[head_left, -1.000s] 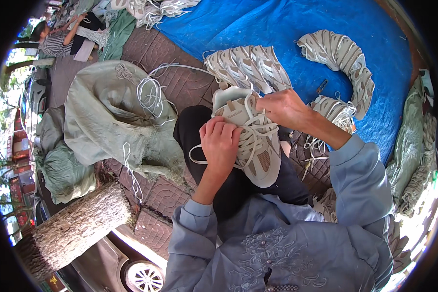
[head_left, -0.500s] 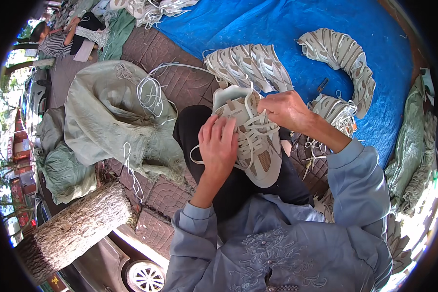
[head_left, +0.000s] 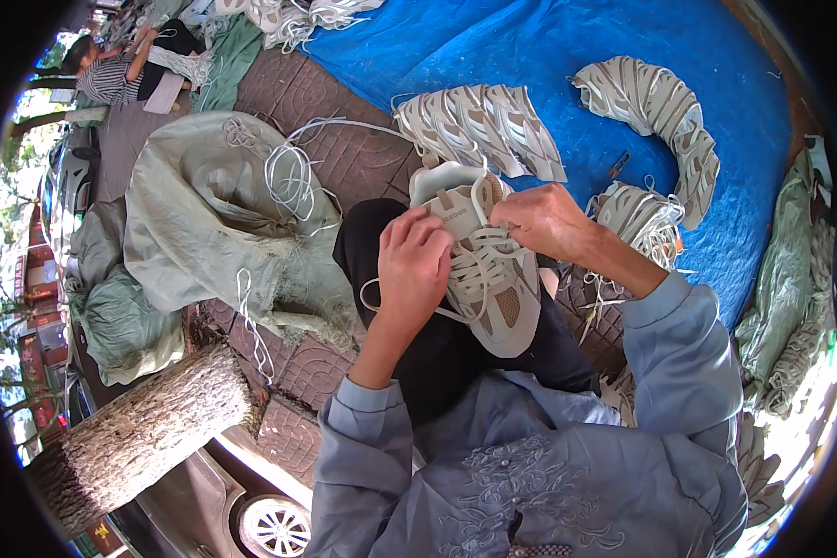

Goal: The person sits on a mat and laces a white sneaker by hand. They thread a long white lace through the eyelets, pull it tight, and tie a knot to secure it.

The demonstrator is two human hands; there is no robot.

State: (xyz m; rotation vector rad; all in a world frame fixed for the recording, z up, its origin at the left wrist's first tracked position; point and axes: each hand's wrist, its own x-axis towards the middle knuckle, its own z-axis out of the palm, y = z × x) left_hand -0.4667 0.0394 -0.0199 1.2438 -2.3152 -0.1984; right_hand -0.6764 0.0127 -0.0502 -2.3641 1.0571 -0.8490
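Observation:
A beige and white sneaker upper point(head_left: 507, 321) rests across my lap, its toe toward me. White shoelace point(head_left: 474, 272) crosses its front in loose rows, and one loop hangs out on the left side. My left hand point(head_left: 413, 270) is closed with bent fingers over the upper's left edge, beside the tongue point(head_left: 456, 210). On the opposite side, my right hand point(head_left: 547, 223) pinches at the upper eyelets, where the lace comes through. Its fingertips hide exactly how the lace is gripped.
Nested sneaker uppers point(head_left: 479, 130) lie ahead on a blue tarp point(head_left: 586, 37), and a curved row point(head_left: 679, 121) sits farther right. A pale sack point(head_left: 186, 214) with loose white cord point(head_left: 293, 177) lies left, near a tree trunk point(head_left: 149, 428). Another person point(head_left: 112, 79) sits far left.
My left hand has moved slightly up along the upper's left edge, its fingers more bent. My right hand stays pinched at the eyelets with little movement.

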